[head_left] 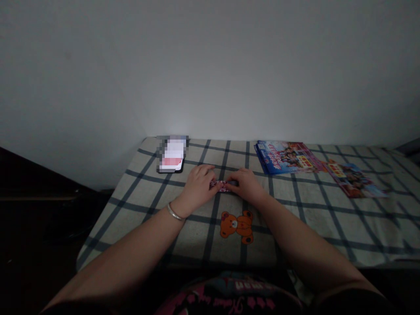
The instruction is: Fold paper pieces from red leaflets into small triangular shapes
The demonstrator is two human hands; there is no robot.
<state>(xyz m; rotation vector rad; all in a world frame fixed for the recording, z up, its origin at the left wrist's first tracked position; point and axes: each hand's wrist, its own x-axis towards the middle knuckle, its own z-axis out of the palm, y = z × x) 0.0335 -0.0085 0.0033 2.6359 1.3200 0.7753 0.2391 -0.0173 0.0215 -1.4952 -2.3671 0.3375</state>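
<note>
Far left of frame: dark, nothing readable except a faint edge of dark furniture.

Phone (172,154), upper left of the cloth: flat rectangle, black rim, screen lit white and red, lying flat near the wall.

Left hand (198,183), centre: fingers bunched and curled down, pinching the left end of the paper strip (223,185). Thin silver bangle (173,213) on that wrist, smooth metal.

Paper strip: narrow, folded, pink-and-white print. It lies flat on the cloth at frame centre, between the two hands, only its middle showing.

Right hand (247,186), just right of centre: fingers together, curled over the strip's right end, gripping it against the cloth.

Orange teddy bear print (236,226) below the hands, flat on the fabric.

Blue booklets (285,156), upper right: glossy stack, cartoon covers, slightly fanned. Further right a single glossy leaflet (356,179), touching the stack's corner, angled.

Surface: checked cloth (138,192), off-white woven fabric with dark grid lines, a few wrinkles at right, draped over the near edge.

Wall (210,65) behind: plain grey-white, matte, brightest just above the phone. Room dim. Bottom edge: dark shirt (236,297) with pink lettering.
</note>
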